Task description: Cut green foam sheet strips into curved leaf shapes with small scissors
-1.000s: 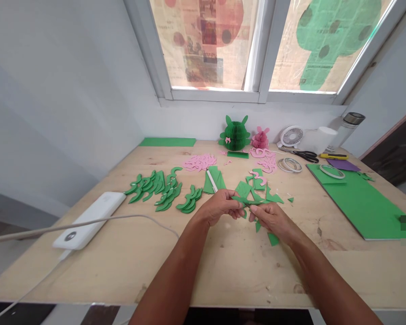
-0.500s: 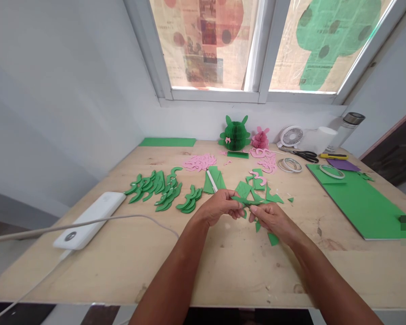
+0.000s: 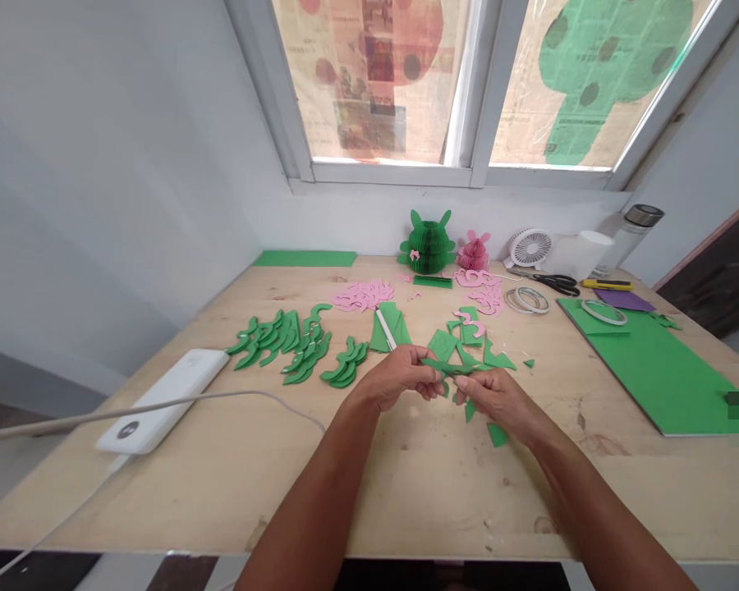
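Left hand: pinches green paper.
Right hand: curled beside it; cannot tell if it grips.
Counter: green scrap lies close by.

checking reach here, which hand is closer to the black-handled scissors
Right. The right hand is on the near side of the scissors, somewhat to their left; the left hand is also on the near side, but farther left.

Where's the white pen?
In the head view, the white pen lies near the middle of the table, on green paper, just beyond the left hand.
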`<state>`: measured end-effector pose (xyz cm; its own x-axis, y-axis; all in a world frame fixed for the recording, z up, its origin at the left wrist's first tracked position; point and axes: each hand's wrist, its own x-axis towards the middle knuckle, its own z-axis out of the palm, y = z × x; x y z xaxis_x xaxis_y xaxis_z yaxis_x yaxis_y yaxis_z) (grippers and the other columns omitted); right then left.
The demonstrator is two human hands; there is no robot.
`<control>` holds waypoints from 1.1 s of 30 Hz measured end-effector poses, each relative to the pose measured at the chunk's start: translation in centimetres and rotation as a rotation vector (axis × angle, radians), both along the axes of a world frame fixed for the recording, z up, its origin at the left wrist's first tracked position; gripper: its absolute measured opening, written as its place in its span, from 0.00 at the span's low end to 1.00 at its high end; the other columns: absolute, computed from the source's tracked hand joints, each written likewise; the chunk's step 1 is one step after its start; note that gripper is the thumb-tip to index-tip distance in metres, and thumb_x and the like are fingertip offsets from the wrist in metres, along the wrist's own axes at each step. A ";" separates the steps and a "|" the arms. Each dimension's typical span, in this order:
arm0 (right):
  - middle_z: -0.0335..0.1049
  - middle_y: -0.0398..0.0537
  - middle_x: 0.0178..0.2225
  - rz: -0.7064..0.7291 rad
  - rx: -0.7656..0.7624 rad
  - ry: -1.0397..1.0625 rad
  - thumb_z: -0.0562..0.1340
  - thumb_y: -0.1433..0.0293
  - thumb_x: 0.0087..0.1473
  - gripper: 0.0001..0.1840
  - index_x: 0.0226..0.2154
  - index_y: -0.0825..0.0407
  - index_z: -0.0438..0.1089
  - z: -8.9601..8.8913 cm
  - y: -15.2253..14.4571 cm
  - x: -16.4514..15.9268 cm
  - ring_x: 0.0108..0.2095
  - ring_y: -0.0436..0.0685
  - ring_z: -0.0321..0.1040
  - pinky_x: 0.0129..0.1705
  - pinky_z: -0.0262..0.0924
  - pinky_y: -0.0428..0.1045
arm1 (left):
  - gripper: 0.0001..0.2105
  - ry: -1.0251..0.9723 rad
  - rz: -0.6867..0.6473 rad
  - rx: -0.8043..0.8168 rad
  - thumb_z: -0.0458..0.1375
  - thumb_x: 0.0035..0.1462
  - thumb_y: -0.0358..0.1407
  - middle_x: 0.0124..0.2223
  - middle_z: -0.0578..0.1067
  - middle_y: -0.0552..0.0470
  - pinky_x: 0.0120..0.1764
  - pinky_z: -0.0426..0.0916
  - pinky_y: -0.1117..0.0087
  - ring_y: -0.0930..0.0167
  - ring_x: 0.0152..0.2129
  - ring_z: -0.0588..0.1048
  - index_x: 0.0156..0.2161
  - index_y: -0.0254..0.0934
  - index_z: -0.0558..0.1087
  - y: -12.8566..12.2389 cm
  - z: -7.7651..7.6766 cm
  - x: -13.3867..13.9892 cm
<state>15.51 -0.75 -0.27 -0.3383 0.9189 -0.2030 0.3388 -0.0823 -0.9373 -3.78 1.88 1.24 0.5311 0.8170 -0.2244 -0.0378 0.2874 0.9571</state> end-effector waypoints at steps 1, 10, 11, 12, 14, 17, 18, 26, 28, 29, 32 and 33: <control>0.40 0.34 0.12 0.000 0.002 -0.007 0.57 0.53 0.49 0.23 0.20 0.55 0.69 0.1 0.0 0.0 0.14 0.45 0.37 0.15 0.36 0.43 | 0.05 0.003 -0.003 0.004 0.61 0.40 0.31 0.21 0.75 0.50 0.25 0.65 0.72 0.74 0.18 0.71 0.24 0.33 0.69 0.0 0.0 0.0; 0.39 0.34 0.11 -0.016 0.000 0.018 0.57 0.53 0.50 0.23 0.20 0.55 0.69 0.0 0.0 -0.2 0.14 0.45 0.37 0.15 0.34 0.44 | 0.08 0.020 -0.007 0.017 0.63 0.41 0.34 0.21 0.74 0.50 0.26 0.66 0.72 0.74 0.18 0.71 0.26 0.32 0.70 0.1 -0.1 -0.3; 0.39 0.34 0.11 -0.026 -0.006 0.021 0.57 0.53 0.49 0.23 0.20 0.55 0.69 -0.1 0.1 -0.2 0.13 0.45 0.36 0.15 0.33 0.44 | 0.08 0.017 -0.002 0.021 0.63 0.41 0.35 0.21 0.74 0.50 0.26 0.66 0.72 0.74 0.18 0.71 0.26 0.32 0.70 0.1 -0.1 -0.3; 0.39 0.33 0.11 -0.034 -0.010 0.026 0.57 0.53 0.49 0.23 0.20 0.55 0.69 -0.1 0.1 -0.3 0.13 0.44 0.36 0.15 0.33 0.44 | 0.08 0.014 0.005 0.023 0.63 0.41 0.35 0.22 0.74 0.50 0.26 0.66 0.73 0.74 0.18 0.71 0.26 0.32 0.70 0.1 -0.1 -0.3; 0.40 0.33 0.10 -0.046 -0.013 0.047 0.56 0.52 0.49 0.24 0.20 0.55 0.69 -0.2 0.1 -0.5 0.13 0.44 0.36 0.15 0.32 0.44 | 0.08 0.013 0.021 0.023 0.62 0.42 0.35 0.22 0.74 0.50 0.26 0.65 0.73 0.75 0.18 0.70 0.26 0.32 0.70 0.2 -0.1 -0.3; 0.40 0.33 0.10 -0.067 -0.032 0.104 0.56 0.51 0.49 0.25 0.19 0.55 0.68 0.0 0.1 -0.8 0.12 0.44 0.35 0.15 0.30 0.44 | 0.08 0.012 0.077 0.013 0.62 0.41 0.35 0.21 0.73 0.51 0.24 0.64 0.74 0.76 0.17 0.69 0.23 0.33 0.69 0.2 -0.1 -0.1; 0.40 0.33 0.09 -0.076 -0.049 0.121 0.56 0.50 0.48 0.25 0.19 0.55 0.67 0.0 0.1 -0.9 0.12 0.44 0.34 0.14 0.30 0.44 | 0.08 0.008 0.105 0.012 0.63 0.40 0.35 0.20 0.73 0.51 0.24 0.64 0.74 0.76 0.17 0.69 0.22 0.33 0.68 0.2 -0.1 0.0; 0.41 0.32 0.08 -0.165 -0.119 0.194 0.56 0.49 0.47 0.26 0.19 0.55 0.67 -0.2 0.1 -1.5 0.11 0.43 0.33 0.13 0.28 0.44 | 0.09 -0.047 0.283 0.047 0.62 0.40 0.34 0.15 0.67 0.57 0.21 0.59 0.76 0.78 0.14 0.64 0.22 0.34 0.65 0.2 -0.3 0.8; 0.41 0.32 0.08 -0.174 -0.124 0.217 0.56 0.49 0.48 0.26 0.19 0.55 0.67 -0.4 0.1 -1.5 0.10 0.43 0.33 0.13 0.28 0.43 | 0.09 -0.058 0.297 0.055 0.62 0.40 0.34 0.15 0.66 0.58 0.21 0.58 0.76 0.79 0.13 0.63 0.21 0.35 0.65 0.2 -0.3 0.9; 0.41 0.32 0.08 -0.177 -0.125 0.227 0.56 0.48 0.48 0.26 0.19 0.55 0.67 -0.5 0.1 -1.5 0.10 0.43 0.33 0.12 0.28 0.43 | 0.10 -0.058 0.298 0.056 0.62 0.40 0.34 0.15 0.66 0.58 0.21 0.58 0.76 0.79 0.13 0.63 0.21 0.35 0.65 0.2 -0.4 1.0; 0.41 0.32 0.07 -0.187 -0.126 0.236 0.56 0.48 0.47 0.26 0.19 0.55 0.67 -0.6 0.1 -1.6 0.10 0.43 0.34 0.12 0.28 0.43 | 0.09 -0.050 0.300 0.057 0.61 0.41 0.34 0.15 0.66 0.58 0.21 0.58 0.75 0.78 0.14 0.63 0.21 0.35 0.64 0.2 -0.5 1.0; 0.42 0.32 0.07 -0.192 -0.130 0.235 0.56 0.48 0.47 0.27 0.19 0.55 0.67 -0.6 0.1 -1.6 0.10 0.43 0.34 0.12 0.28 0.43 | 0.09 -0.048 0.302 0.057 0.61 0.41 0.34 0.15 0.66 0.58 0.21 0.58 0.75 0.78 0.14 0.63 0.21 0.35 0.64 0.2 -0.5 1.0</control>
